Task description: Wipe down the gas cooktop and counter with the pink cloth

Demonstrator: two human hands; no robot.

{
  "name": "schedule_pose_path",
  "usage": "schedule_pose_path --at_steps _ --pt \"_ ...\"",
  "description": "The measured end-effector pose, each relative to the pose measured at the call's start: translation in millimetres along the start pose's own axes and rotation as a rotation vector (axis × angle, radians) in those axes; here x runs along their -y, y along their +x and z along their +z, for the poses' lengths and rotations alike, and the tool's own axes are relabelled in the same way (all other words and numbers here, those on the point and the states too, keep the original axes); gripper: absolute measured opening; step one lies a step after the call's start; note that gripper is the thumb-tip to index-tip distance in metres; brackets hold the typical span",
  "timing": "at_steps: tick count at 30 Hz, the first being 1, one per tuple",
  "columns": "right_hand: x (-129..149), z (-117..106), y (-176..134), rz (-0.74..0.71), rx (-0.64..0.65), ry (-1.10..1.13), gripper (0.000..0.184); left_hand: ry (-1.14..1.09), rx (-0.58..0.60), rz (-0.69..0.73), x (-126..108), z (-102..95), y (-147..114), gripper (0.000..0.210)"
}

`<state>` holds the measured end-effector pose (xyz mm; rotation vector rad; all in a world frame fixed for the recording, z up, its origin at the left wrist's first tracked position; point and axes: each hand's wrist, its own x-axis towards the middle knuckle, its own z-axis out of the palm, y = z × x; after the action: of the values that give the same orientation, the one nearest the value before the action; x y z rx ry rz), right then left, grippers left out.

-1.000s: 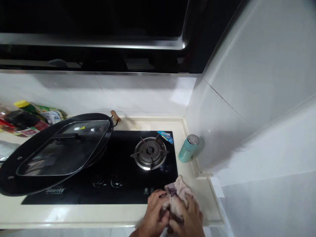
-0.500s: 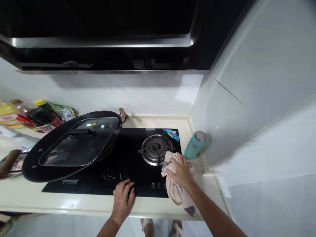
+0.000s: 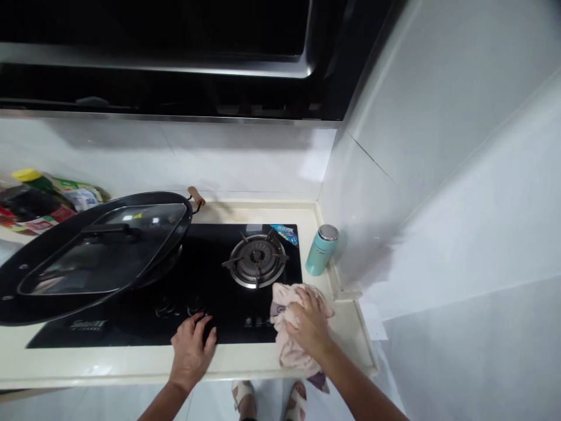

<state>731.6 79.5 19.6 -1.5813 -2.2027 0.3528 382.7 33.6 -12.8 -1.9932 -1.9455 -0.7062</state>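
My right grip [image 3: 309, 327] presses down over the bunched pink cloth [image 3: 287, 354] at the lower right of the frame, holding it; it should be light, soft and limp, best gathered by its thick middle. My left grip [image 3: 191, 348], loosely spread, holds nothing
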Motion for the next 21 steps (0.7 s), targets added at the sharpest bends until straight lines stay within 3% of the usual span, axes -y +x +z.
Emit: schedule_pose_path --at_steps 5,7,9,12,15,18,21 --pt "-52 -15 -81 0.001 -0.088 0.016 0.054 0.049 -0.003 0.009 -2 1.1 2 0.031" --pt "-60 -19 -100 0.011 -0.094 0.032 0.054 0.057 0.014 -0.002 -2 1.4 3 0.033" --pt "-61 -22 -99 0.038 -0.121 0.041 0.046 0.064 0.031 -0.015 -2 1.9 4 0.033" --pt "-54 -25 -71 0.085 -0.154 0.024 0.044 0.074 0.039 -0.024 0 2.9 5 0.036" --pt "-53 -26 -48 0.095 -0.070 -0.032 0.049 0.080 0.047 -0.029 1 3.7 7 0.038" --pt "-76 -31 -54 0.090 0.050 -0.073 0.043 0.073 0.055 -0.038 2 4.2 8 0.040" --pt "-113 -39 -78 0.155 -0.010 -0.101 0.035 0.066 0.064 -0.035 3 4.3 8 0.043"
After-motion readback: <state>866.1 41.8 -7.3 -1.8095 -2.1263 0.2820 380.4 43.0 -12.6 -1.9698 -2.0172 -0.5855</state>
